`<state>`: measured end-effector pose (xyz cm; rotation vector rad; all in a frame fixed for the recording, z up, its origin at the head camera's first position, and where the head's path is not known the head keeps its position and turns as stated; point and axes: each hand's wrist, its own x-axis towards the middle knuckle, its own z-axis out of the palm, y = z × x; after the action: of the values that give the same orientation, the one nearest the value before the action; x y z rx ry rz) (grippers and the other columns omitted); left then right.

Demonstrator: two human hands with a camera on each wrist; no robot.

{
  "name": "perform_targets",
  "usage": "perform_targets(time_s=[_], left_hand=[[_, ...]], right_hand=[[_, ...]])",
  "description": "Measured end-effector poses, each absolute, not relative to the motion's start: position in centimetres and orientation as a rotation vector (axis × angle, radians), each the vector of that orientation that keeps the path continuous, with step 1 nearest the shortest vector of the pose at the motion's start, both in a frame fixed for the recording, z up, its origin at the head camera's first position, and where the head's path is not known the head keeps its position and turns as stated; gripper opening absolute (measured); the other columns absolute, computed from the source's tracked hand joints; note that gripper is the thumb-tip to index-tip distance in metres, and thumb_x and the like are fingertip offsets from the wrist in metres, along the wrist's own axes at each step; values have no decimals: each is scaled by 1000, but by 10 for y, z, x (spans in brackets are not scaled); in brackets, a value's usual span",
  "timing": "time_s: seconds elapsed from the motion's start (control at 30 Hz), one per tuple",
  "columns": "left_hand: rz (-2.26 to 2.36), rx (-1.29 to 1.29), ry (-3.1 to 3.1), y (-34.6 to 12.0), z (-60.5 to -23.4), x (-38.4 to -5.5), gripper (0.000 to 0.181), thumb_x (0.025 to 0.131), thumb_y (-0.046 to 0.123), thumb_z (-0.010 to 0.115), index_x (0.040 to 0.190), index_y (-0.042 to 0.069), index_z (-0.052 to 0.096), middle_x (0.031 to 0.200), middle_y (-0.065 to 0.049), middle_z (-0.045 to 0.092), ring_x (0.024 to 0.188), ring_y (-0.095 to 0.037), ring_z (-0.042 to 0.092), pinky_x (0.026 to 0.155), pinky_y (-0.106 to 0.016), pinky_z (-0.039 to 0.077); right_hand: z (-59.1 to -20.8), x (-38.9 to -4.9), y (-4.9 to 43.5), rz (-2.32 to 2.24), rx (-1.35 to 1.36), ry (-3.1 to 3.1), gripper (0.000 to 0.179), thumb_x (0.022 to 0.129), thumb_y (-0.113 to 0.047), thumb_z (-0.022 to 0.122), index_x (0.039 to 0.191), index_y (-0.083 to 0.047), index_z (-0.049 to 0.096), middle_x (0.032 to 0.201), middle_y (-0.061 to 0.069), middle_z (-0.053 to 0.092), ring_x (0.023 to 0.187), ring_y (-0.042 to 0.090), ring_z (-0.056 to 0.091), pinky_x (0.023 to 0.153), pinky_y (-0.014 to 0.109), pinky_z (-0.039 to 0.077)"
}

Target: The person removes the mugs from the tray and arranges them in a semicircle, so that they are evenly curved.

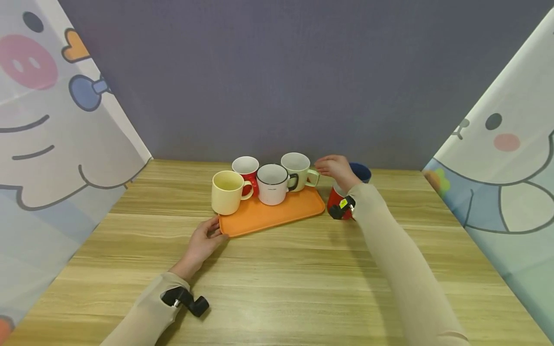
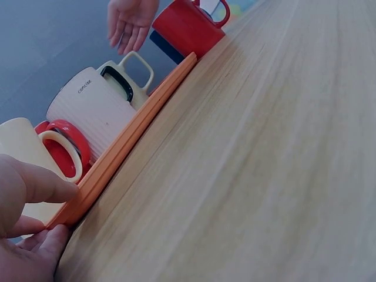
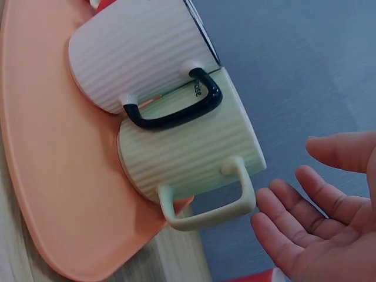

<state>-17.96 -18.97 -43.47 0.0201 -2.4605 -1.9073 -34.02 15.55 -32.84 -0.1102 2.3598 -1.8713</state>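
Note:
At the left end of the orange tray [image 1: 268, 218], my left hand [image 1: 202, 242] holds its corner, thumb and fingers on either side of the rim. Four mugs would be several: a pale yellow mug [image 1: 226, 194], a red mug [image 1: 245, 166], a white ribbed mug [image 1: 270, 187] with a black handle, and a light green mug [image 1: 296, 166] all stand upright on the tray. My right hand [image 3: 329, 217] is beside the green mug's handle [image 3: 211, 217], fingers loosely extended and holding nothing.
Right of the tray, another red mug [image 1: 334, 198] stands on the wooden table [image 1: 277, 288], partly hidden by my right wrist. Behind it is a dark blue mug [image 1: 361, 170]. A grey wall [image 1: 277, 81] rises behind the tray, with cartoon-printed cloths [image 1: 502, 158] at both sides.

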Motion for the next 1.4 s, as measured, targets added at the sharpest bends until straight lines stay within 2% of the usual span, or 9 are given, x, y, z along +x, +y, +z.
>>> perform_targets(time_s=[0.23, 0.53, 0.93, 1.1, 1.23, 1.4], left_hand=[[-1897, 38, -2481, -191, -434, -179, 62, 82, -6, 61, 137, -9, 32, 129, -26, 36, 118, -36, 44, 88, -17, 45], [-1919, 23, -2460, -190, -434, -180, 62, 81, -8, 60, 136, -10, 32, 128, -27, 39, 117, -37, 45, 88, -18, 46], [-1906, -12, -2443, -190, -437, -179, 61, 79, -11, 59, 135, -11, 34, 126, -30, 41, 114, -40, 47, 85, -17, 47], [-1901, -21, -2449, -190, -438, -179, 61, 80, -11, 59, 135, -10, 35, 127, -28, 42, 115, -38, 47, 88, -21, 47], [-1899, -27, -2453, -189, -437, -179, 60, 80, -10, 60, 135, -9, 35, 128, -28, 43, 116, -37, 46, 91, -26, 46], [-1903, -17, -2462, -188, -433, -177, 60, 80, -10, 60, 135, -9, 35, 128, -28, 42, 116, -38, 47, 89, -23, 47]], right_hand=[[-333, -347, 152, -1780, -115, 2402, 35, 89, -7, 53, 117, 13, 54, 111, 21, 58, 91, 23, 59, 94, 39, 45], [-331, -352, 148, -1524, -127, 2475, 35, 87, -16, 57, 112, 9, 59, 115, 21, 55, 106, 34, 51, 95, 45, 44], [-327, -355, 143, -1295, -67, 2505, 45, 91, -34, 53, 105, 8, 60, 105, 23, 57, 102, 35, 53, 91, 43, 47], [-329, -356, 142, -1297, -55, 2467, 46, 90, -36, 54, 101, 9, 59, 99, 25, 59, 100, 37, 53, 89, 43, 47], [-328, -357, 140, -1276, -41, 2440, 48, 90, -37, 54, 103, 9, 59, 90, 22, 60, 97, 36, 53, 88, 42, 48], [-327, -359, 138, -1252, -42, 2402, 46, 90, -37, 53, 105, 6, 60, 95, 22, 61, 93, 34, 57, 86, 42, 50]])
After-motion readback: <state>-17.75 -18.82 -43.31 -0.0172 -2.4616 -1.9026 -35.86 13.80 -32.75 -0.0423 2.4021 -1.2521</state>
